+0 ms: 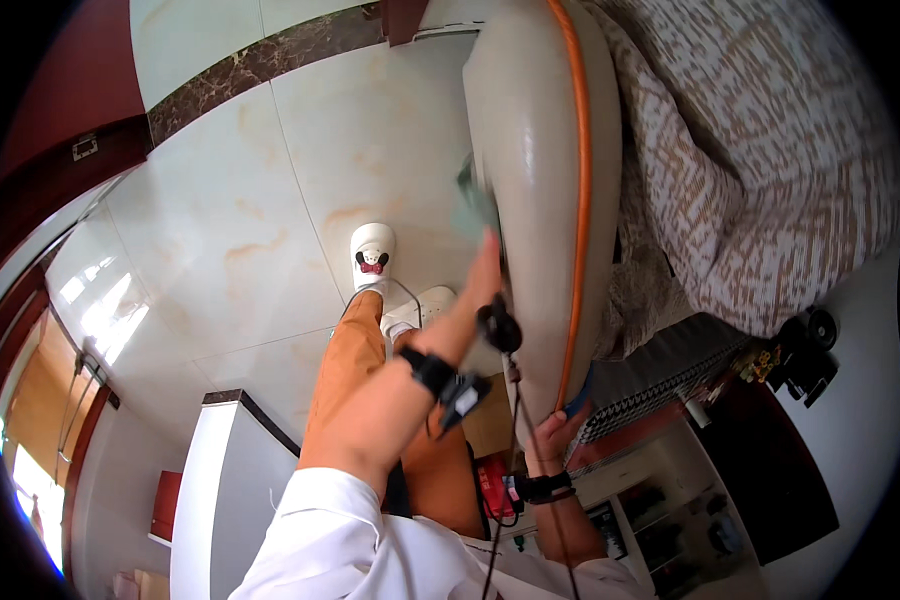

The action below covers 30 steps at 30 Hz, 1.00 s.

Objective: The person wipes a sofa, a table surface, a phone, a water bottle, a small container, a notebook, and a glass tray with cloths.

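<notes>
My left hand (487,268), smeared by motion, is at the side of a beige leather-like bed frame (535,150) with orange piping. A pale green cloth (475,208) is at its fingertips and seems held in it, against the frame's lower side. Nearer to me, my right hand (552,437) is closed at the frame's near end, beside the piping. A narrow blue thing (578,397) sticks up from its fingers; its kind is unclear, and its lower part is hidden by the hand.
A patterned brown and white blanket (770,160) covers the bed at right. Glossy pale floor tiles (240,220) lie to the left, where my white clogs (373,250) stand. A white low partition (215,480) rises at lower left. Dark cords (516,420) hang before me.
</notes>
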Available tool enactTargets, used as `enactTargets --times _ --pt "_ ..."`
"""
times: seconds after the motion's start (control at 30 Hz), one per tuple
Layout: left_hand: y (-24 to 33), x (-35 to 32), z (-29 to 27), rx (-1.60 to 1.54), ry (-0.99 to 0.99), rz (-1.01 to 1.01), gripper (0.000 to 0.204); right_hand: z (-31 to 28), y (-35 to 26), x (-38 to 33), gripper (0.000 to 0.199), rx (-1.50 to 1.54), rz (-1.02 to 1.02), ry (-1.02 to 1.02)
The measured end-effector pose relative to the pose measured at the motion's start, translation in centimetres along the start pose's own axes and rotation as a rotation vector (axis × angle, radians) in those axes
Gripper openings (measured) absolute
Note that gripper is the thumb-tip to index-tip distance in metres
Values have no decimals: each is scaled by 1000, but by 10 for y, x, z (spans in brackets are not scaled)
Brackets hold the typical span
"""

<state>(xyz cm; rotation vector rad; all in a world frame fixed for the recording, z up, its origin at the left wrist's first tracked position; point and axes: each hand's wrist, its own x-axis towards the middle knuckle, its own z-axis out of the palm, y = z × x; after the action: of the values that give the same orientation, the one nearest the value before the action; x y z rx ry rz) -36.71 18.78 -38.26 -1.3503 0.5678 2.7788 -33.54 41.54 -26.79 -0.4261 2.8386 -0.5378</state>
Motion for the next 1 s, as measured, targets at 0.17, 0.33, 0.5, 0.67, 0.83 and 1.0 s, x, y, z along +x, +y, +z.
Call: enactTargets --times 0.17,0.33,0.5,0.67,0.83,1.0 --pt "-73 -44 1 -112 -19 -174 74 -4 23 -12 80 -3 126 -73" --pt "90 69 -6 69 6 315 71 1 18 -20 79 -48 165 -84" --pt "134 59 17 70 -92 251 74 -7 24 -19 79 -117 138 -34" --pt "-34 -4 -6 501 67 284 53 0 19 -21 79 -105 169 -65" --pt "89 -2 27 495 12 759 50 -9 -11 -2 81 -75 176 -91" --pt "147 15 41 744 55 1044 51 -2 14 -17 79 -100 179 -41"
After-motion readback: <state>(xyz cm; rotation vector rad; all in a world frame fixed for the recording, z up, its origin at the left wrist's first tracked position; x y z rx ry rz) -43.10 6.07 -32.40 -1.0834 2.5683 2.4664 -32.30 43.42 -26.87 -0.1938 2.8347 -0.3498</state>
